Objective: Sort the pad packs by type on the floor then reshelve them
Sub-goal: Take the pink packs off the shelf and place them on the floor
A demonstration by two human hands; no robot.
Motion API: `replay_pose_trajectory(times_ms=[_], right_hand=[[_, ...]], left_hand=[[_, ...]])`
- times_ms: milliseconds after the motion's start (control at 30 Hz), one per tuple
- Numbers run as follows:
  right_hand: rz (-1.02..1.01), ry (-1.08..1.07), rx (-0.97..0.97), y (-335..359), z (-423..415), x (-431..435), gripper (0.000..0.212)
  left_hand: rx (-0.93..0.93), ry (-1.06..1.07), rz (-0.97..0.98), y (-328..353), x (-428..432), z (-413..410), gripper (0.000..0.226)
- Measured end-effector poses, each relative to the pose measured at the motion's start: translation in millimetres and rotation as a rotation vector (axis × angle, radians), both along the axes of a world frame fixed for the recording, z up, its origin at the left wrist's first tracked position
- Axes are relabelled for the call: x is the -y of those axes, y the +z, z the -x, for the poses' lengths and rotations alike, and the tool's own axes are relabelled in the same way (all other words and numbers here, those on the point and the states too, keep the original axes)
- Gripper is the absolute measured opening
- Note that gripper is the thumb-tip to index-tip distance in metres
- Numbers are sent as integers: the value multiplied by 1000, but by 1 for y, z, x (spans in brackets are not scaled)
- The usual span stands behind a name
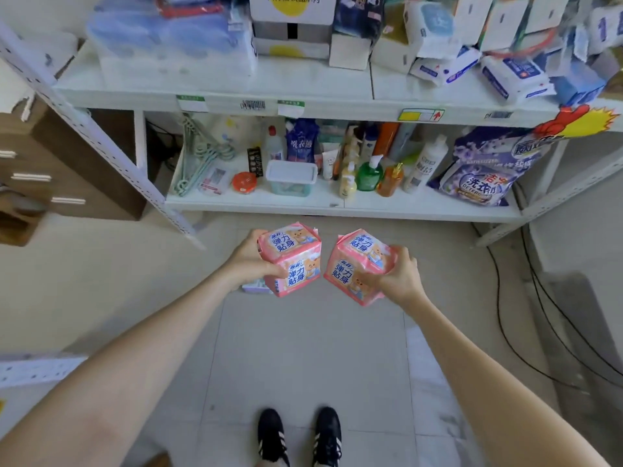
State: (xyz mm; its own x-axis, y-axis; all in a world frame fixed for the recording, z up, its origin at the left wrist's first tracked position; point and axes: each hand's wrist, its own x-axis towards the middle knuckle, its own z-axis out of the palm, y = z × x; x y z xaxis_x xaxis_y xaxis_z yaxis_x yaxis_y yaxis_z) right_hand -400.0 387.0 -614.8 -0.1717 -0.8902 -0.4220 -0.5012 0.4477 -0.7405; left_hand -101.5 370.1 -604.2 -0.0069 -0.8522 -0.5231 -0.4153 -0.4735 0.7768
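White shelves (pixel 215 92) crowded with bottles and tissue stand over the tiled floor (pixel 303 348). In front of the bottom shelf's front edge, held above the floor, the left pink packs (pixel 293 261) sit in the left hand (pixel 251 261) and the right pink packs (pixel 357 267) in the right hand (pixel 397 278), fingers curled round each, the bundles just apart.

left packs (pixel 296 252) beside right packs (pixel 354 262); shelf (pixel 337 207) behind; floor (pixel 310 348) beneath

The left pink pad pack (pixel 291 261) and the right pink pad pack (pixel 354 267) each read "弹力贴身" twice, in blue. On the lower shelf (pixel 421 204), a blue pouch (pixel 299 143) reads "洗衣液". The purple detergent bag (pixel 482 183) shows "洗衣" and "DETERG". The shelf-edge tags (pixel 192 103) are too blurred to read.
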Motion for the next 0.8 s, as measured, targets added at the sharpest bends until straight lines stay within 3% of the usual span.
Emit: replay_pose_trajectory(times_ms=[400, 800], right_hand=[[-116, 83, 13, -180, -66, 26, 88], [-93, 298, 0, -445, -83, 80, 95]], left_hand=[[29, -206, -99, -183, 104, -51, 88], [46, -355, -51, -441, 203, -53, 94]])
